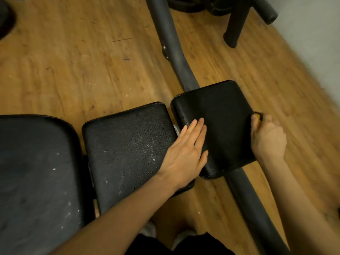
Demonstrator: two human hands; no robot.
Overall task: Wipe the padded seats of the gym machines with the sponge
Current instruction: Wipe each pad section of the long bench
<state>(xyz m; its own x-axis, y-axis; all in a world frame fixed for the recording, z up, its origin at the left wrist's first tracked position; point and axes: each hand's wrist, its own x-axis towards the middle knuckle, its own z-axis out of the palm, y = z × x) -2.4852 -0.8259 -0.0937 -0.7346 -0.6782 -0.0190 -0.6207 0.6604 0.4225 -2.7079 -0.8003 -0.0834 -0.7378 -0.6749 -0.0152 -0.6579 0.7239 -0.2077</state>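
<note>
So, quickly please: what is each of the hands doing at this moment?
Left hand: open, lying flat across the middle pad and the right pad.
Right hand: closed on the yellow sponge at that pad's right edge.

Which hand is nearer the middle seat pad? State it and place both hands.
Left. The left hand lies flat across the middle seat pad's right edge onto the small end pad. The right hand grips a yellow sponge at that end pad's far side.
</note>
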